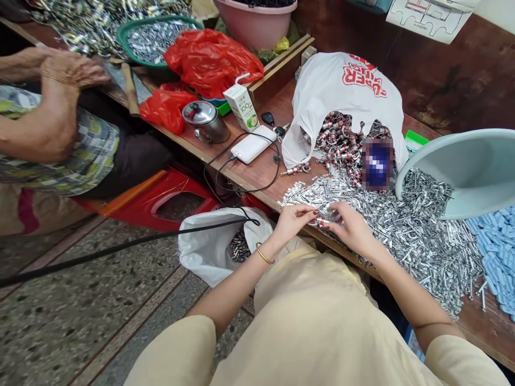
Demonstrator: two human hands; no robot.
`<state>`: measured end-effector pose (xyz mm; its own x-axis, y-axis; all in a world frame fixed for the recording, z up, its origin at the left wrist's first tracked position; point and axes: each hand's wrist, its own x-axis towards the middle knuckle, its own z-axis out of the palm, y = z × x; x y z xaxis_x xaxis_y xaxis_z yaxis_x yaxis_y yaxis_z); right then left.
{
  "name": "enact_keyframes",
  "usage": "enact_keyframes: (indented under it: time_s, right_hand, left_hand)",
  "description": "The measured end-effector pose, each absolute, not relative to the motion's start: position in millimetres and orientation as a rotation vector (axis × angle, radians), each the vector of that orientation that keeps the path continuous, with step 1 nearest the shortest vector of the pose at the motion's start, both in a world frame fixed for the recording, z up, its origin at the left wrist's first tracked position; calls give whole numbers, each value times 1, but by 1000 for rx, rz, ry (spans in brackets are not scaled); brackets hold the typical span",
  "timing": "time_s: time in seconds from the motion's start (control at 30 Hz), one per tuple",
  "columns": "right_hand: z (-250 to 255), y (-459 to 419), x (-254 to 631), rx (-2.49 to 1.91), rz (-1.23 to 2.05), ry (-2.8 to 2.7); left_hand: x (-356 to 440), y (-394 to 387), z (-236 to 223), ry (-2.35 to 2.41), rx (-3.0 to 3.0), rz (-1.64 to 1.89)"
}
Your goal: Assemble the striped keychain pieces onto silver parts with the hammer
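My left hand (pixel 293 221) and my right hand (pixel 351 228) meet at the near edge of the wooden table (pixel 486 327). Their fingers pinch together on a small silver and red metal piece (pixel 323 220). A wide heap of small silver metal parts (pixel 406 225) spreads under and beyond my right hand. Behind it a torn white plastic bag (pixel 346 91) spills red and silver keyring pieces (pixel 341 145). A gold bangle sits on my left wrist.
A pale tub (pixel 475 166) and light blue pieces (pixel 497 252) lie at the right. A power bank (pixel 253 145), drink carton (pixel 241 107), metal pot (pixel 205 122) and red bags (pixel 209 59) stand at the back. Another person's hand (pixel 72 72) rests at the left. A white bag (pixel 217 246) sits on the floor.
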<state>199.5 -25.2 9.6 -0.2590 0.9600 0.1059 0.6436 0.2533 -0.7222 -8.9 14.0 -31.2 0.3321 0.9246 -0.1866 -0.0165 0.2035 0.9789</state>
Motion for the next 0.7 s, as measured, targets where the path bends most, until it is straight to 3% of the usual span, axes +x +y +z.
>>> enact_keyframes:
  time_s: [0.1,0.37,0.7]
  right_hand:
    - [7,-44,188,-1452,961,-1685]
    - [31,-64,190,-1293,789,-1700]
    - [33,-86,187,-1323,858,-1549]
  left_hand:
    - [-4,-2,-16,1050,1348,995]
    - [-13,-18,14,932,1623,1052]
    - [-11,-28,7,731,1544,1050]
